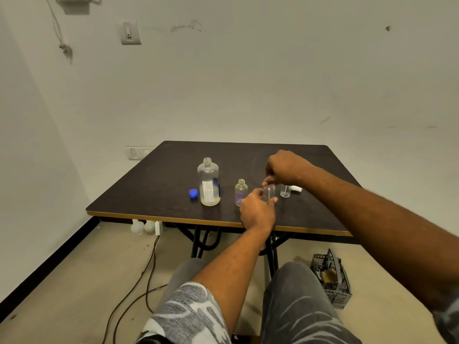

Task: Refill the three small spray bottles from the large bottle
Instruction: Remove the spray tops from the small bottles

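Note:
The large clear bottle (208, 183) stands uncapped on the dark table (154, 184), with a little liquid at its bottom. Its blue cap (193, 193) lies just left of it. One small clear bottle (241, 191) stands open to its right. My left hand (257, 212) grips a second small bottle (269, 192) near the table's front edge. My right hand (284, 168) is closed over that bottle's top, fingers pinched on its cap or sprayer, which is mostly hidden. A third small bottle (285, 191) stands to the right, with a white sprayer piece (296, 189) lying beside it.
The table stands against the back wall, its front edge (173, 218) close to my knees. A black plastic crate (331, 278) sits on the floor at the right. Cables (149, 269) and white plugs lie on the floor under the table's left side.

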